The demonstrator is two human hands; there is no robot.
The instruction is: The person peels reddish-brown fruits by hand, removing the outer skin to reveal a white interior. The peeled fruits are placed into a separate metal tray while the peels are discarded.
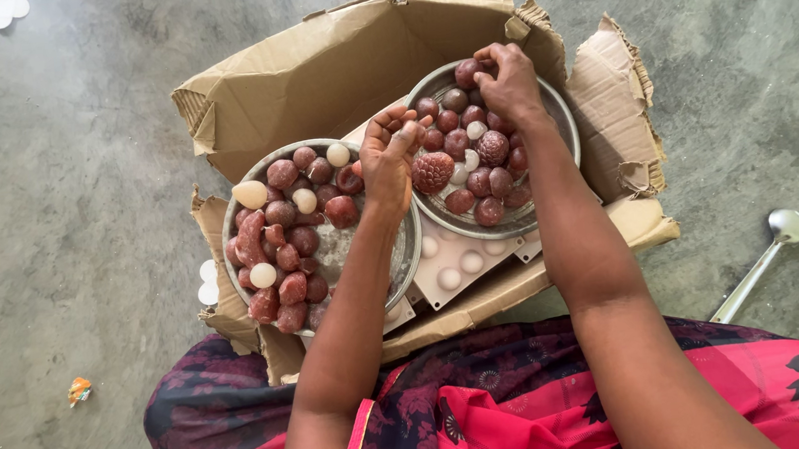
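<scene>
Moulded reddish pieces [471,156], seemingly light and brittle, fill two metal plates [558,109]; right hand [507,75] pinches one at twelve o'clock, left hand [389,158] loosely curled, hold uncertain.

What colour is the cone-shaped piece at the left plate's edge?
Cream, seen in the head view.

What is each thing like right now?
Cardboard box: torn, flaps open.
Left plate: full of reddish-brown and white pieces.
Right plate: full of the same.
Left hand: fingers curled over the left plate.
Right hand: pinching a dark ball.
Spoon: lying on the floor.
</scene>
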